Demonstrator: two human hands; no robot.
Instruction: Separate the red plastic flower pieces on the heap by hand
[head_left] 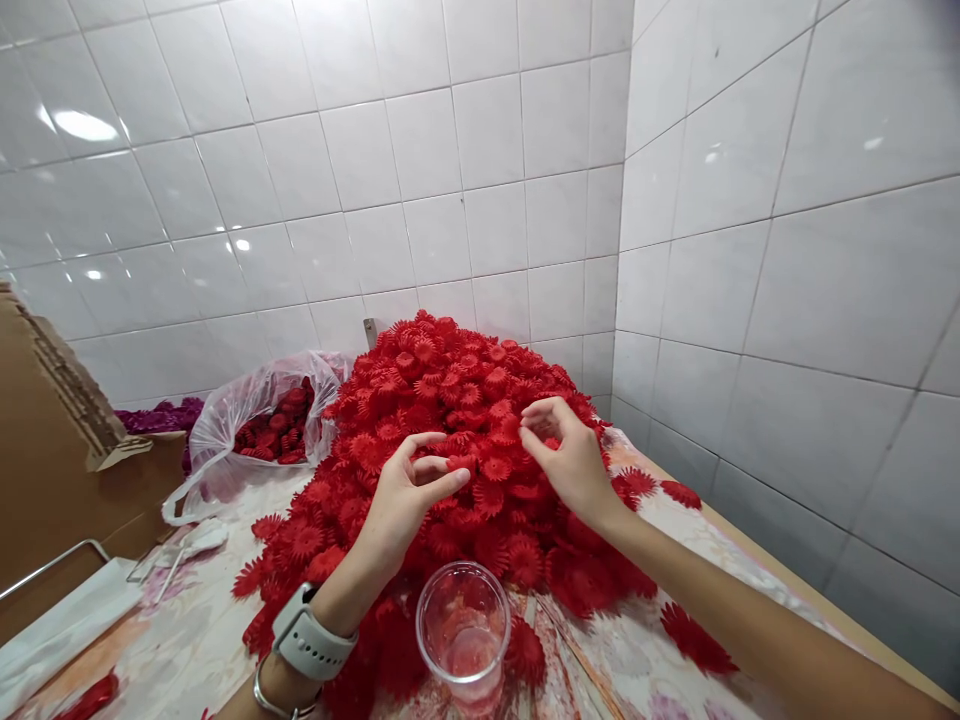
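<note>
A large heap of red fringed artificial flowers (420,385) covers the middle of the table. My left hand (409,490) is over its front, thumb and fingers closed around the edge of a small red flower (460,464). To its right, my right hand (566,460) hovers at the heap with thumb and fingertips curled together; anything between them is too small to make out. In front of both hands stands a clear plastic cup (463,635), with a little liquid seen at its bottom. Thin sticks (581,660) lie beside the cup.
On the left, a clear plastic bag (217,415) holds darker red flowers, near purple ones (161,415) and a cardboard box (67,430). Loose red flowers (694,640) lie on the patterned tablecloth (217,590). Tiled walls (450,150) close off the back and right.
</note>
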